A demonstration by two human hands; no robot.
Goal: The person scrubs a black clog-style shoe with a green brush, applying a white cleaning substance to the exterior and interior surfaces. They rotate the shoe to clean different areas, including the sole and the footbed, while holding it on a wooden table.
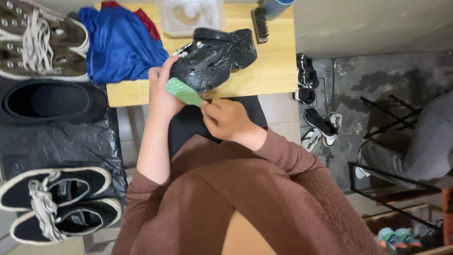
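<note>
The wooden table (264,75) lies straight ahead of me, and on it, near the front edge, sits the black clog (214,56), wet and flecked with suds, its long axis running on a slant from the end near me at lower left up to the far end at upper right; behind it a blue cloth (120,45) is heaped to the left, with a clear tub (188,16) and a bristle brush (259,23) at the back; dark sneakers (56,203) rest on black plastic to my left. My left hand (160,89) is on the clog's near end, fingers curled over its rim and gripping it; my right hand (226,118) sits just below and right of that end, fingers pinching the handle of a green brush (184,92), whose head points up-left and meets the clog's near edge, lying between both hands; the left hand is the nearer to the clog.
</note>
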